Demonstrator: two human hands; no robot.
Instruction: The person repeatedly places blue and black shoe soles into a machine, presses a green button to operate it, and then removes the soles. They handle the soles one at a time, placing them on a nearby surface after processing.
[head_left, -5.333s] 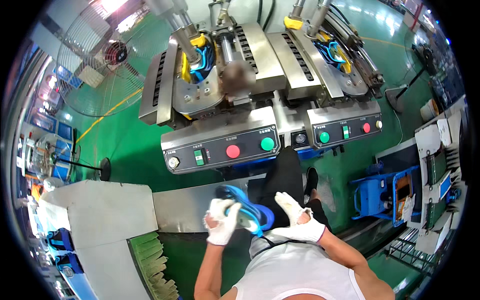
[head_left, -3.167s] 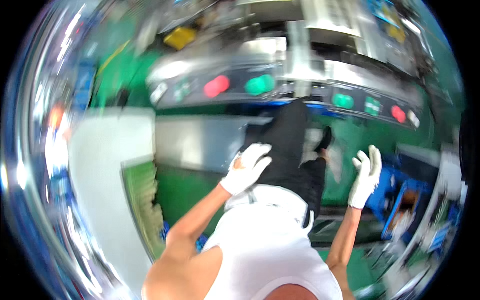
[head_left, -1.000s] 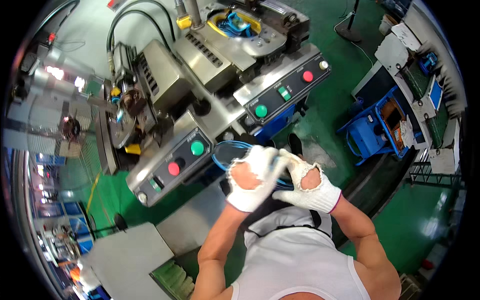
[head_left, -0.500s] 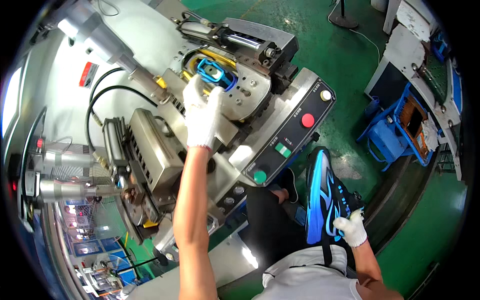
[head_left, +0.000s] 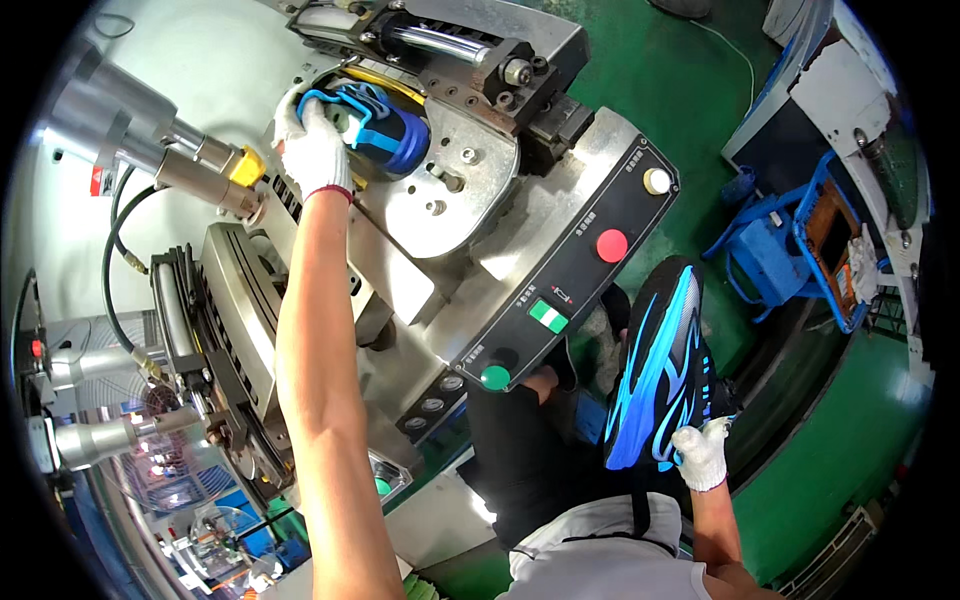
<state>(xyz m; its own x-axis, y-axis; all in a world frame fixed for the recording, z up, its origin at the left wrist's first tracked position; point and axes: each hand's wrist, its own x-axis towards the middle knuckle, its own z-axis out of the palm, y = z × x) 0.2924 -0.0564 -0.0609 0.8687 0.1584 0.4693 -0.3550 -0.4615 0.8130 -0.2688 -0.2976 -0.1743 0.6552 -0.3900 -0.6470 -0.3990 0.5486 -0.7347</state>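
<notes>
My left hand [head_left: 315, 150], in a white knit glove, reaches far into the machine with its fingers closed on the light-blue collar edge of a blue shoe [head_left: 398, 138]. That shoe lies on the machine's metal plate [head_left: 425, 205]; part of it is hidden by my glove. Low on the right, my right hand [head_left: 702, 456], also gloved, grips one end of a second shoe [head_left: 652, 365], black with bright blue stripes. This second shoe is held in the air beside the control panel [head_left: 575, 265], its other end pointing away from me.
A red button [head_left: 611, 246], a white button [head_left: 657, 181] and a green button [head_left: 495, 377] sit on the panel. Metal cylinders [head_left: 190, 160] and black hoses crowd the left. A blue stool [head_left: 775, 250] stands on the green floor at right, near a worn bench [head_left: 850, 85].
My left hand has moved from beside the shoe in the machine onto its collar. More of that shoe now shows. My right hand keeps its grip on the second shoe. The whole view has shifted.
</notes>
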